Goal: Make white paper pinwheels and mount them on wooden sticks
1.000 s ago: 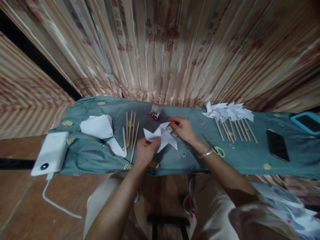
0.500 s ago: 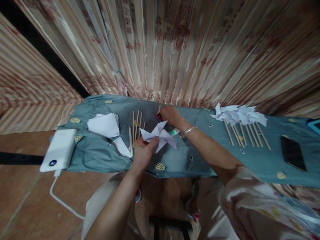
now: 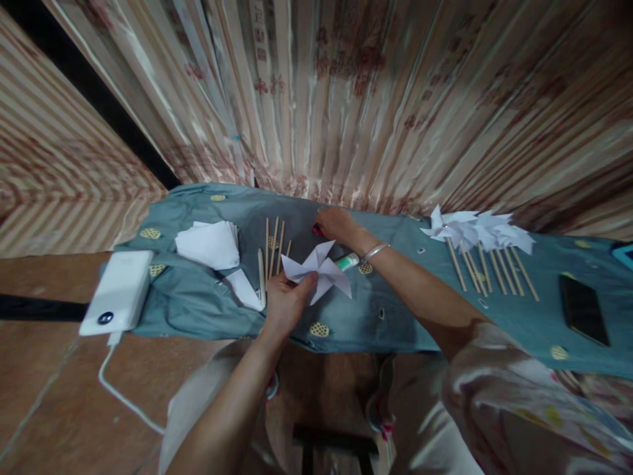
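Observation:
A white paper pinwheel [image 3: 324, 269] is pinched between the thumb and fingers of my left hand [image 3: 288, 297], low over the cloth. Beyond it, my right hand [image 3: 339, 225] has its fingers closed at a small red and black item [image 3: 317, 229], mostly hidden, so what it is cannot be made out. A green and white glue stick [image 3: 347, 262] lies beside the pinwheel, below my right wrist. Several thin wooden sticks [image 3: 272, 247] lie just left of the pinwheel, next to a thicker pale stick [image 3: 262, 277].
On the cloth-covered table [image 3: 395, 323] are stacked paper sheets [image 3: 210, 245], a folded paper piece [image 3: 243, 289] and a white power bank [image 3: 117, 291] at left. Several finished pinwheels [image 3: 479, 231] on sticks and a dark phone [image 3: 583, 310] lie at right. A pleated curtain [image 3: 316, 99] hangs behind.
The view has shifted slightly. Less of the red and black item shows at my right fingertips. My left hand keeps its hold on the pinwheel.

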Demonstrator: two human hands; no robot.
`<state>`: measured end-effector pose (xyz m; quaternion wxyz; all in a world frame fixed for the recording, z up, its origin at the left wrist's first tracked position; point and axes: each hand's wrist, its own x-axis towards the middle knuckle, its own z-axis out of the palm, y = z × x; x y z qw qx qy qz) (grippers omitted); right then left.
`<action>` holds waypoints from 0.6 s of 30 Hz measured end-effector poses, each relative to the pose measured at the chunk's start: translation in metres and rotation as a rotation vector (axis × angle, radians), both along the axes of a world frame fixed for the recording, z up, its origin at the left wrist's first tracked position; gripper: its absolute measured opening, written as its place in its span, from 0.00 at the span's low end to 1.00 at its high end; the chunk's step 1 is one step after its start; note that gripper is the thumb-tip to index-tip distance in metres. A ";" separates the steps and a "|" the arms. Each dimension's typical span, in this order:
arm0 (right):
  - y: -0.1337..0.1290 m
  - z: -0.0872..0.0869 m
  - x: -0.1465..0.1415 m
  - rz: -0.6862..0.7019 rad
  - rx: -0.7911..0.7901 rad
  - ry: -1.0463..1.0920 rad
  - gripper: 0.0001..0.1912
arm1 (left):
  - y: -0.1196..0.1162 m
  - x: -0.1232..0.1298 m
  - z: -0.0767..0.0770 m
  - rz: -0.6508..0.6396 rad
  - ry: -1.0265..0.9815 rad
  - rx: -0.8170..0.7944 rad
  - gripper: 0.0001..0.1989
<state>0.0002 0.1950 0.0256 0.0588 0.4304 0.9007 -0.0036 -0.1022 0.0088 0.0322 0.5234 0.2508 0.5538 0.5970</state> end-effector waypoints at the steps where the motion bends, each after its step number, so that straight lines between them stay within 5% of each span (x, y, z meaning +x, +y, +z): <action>1: 0.000 -0.001 0.000 -0.005 0.002 0.008 0.15 | 0.000 0.000 0.000 0.005 0.001 0.000 0.12; 11: 0.000 -0.012 0.013 -0.212 0.021 0.221 0.15 | 0.000 -0.002 0.003 0.013 -0.030 -0.022 0.11; 18: -0.025 -0.025 0.050 -0.501 -0.300 1.129 0.07 | 0.003 0.000 -0.003 0.035 0.001 -0.020 0.12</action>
